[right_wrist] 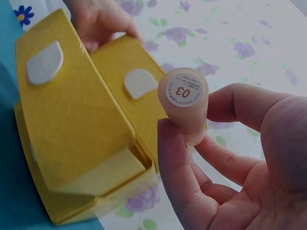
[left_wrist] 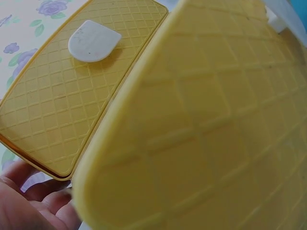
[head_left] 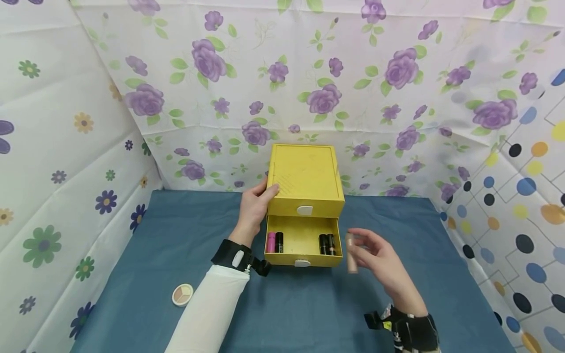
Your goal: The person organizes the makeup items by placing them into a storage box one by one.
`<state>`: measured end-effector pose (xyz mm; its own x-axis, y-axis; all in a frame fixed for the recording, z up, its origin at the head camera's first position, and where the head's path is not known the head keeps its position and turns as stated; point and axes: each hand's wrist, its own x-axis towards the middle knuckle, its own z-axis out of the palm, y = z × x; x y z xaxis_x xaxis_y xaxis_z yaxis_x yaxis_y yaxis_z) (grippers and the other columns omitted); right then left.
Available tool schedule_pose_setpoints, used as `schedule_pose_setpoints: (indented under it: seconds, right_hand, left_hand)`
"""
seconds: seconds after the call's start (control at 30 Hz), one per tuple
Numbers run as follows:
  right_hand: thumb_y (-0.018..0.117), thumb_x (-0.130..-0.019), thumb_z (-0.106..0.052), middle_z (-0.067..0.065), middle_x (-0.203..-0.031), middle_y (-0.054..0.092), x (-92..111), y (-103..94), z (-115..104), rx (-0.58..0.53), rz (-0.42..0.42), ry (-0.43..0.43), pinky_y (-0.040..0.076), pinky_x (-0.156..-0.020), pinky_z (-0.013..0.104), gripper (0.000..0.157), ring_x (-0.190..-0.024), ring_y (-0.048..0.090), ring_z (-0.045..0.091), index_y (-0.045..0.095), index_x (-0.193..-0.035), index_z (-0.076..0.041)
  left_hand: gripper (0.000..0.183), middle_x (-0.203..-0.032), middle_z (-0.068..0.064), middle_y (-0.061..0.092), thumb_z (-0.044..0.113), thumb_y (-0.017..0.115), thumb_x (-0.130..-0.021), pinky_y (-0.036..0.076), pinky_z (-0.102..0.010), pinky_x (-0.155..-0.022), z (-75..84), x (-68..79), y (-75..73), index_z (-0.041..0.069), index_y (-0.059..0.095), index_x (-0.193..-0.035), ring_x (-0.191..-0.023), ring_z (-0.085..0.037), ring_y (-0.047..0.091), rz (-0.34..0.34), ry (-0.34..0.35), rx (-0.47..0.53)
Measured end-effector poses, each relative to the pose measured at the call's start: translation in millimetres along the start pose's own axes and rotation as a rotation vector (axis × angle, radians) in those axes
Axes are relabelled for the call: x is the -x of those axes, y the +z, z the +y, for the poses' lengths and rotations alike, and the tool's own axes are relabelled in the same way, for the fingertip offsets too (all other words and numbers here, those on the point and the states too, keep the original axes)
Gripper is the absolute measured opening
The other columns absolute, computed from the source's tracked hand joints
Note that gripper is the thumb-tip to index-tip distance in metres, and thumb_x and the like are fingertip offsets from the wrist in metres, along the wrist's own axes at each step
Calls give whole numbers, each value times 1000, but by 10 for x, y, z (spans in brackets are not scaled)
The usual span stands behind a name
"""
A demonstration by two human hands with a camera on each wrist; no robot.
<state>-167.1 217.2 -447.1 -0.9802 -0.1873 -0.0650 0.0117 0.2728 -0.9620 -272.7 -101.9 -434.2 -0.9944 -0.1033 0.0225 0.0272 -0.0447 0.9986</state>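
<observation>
- Hanging at the far left is a white cloth (head_left: 44, 196) printed with coloured daisies.
- A round compact (head_left: 182, 295), its face showing pale and tan segments, lies on the blue cloth (head_left: 304, 314), near the person's white left sleeve (head_left: 207, 309).
- Next comes the left hand (head_left: 253, 208), a black strap (head_left: 231, 255) at its wrist; it is clamped on the rear left part of the yellow drawer box (head_left: 304, 171), thumb over the top edge, fingers bent along the side.
- The box stands against a backdrop (head_left: 265, 63) of purple roses; its upper front has a white pull (head_left: 304, 211), and below it a pulled-out drawer (head_left: 304, 233) juts forward.
- Inside that drawer, a pink tube (head_left: 271, 242) and a black tube (head_left: 279, 242) lie side by side against the left wall; two dark tubes (head_left: 327, 244) lie near the right wall.
- Just beyond the drawer's right side, apart from it, is a beige tube (head_left: 351, 252), "03" printed on its end label.
- The right hand (head_left: 384, 257) pinches this tube between thumb and fingers.
- Farthest right hangs a dotted cloth (head_left: 529, 220).
</observation>
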Motion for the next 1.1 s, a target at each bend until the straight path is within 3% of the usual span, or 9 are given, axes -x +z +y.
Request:
schedule_pose_setpoints:
  seconds: [0.3,0.67,0.9,1.1]
  right_hand:
    - [71,-93,-38,14,-121,60,-100,211,-102,-34,-17,-13,60,-79,38,49,-100,64,26,56,-136,-20]
    - [72,-92,-34,14,-115,60,-268,477,-219,-71,-65,-54,60,-77,38,42,-96,64,27,60,-132,-24]
    - [72,-93,-28,16,-113,61,-376,602,-263,-75,-67,-51,60,-75,37,46,-93,63,29,58,-134,-13]
    - [70,-95,-22,16,-114,61,-415,657,-280,-49,-59,-20,60,-78,46,45,-91,63,27,57,-136,-10]
  left_hand:
    - [64,-148,4,48,48,73,-87,44,-38,-106,9,16,-3,26,52,-143,-130,-13,45,2,-11,-2]
    - [65,-149,3,47,48,72,-88,44,-37,-106,16,13,-4,25,50,-144,-129,-13,46,4,-11,-9]
    - [65,-149,3,47,48,73,-88,43,-38,-107,13,7,-10,25,50,-144,-130,-14,45,5,-8,-5]
    - [64,-148,3,48,48,72,-88,43,-38,-107,7,0,-7,25,51,-143,-131,-14,45,3,-4,-15]
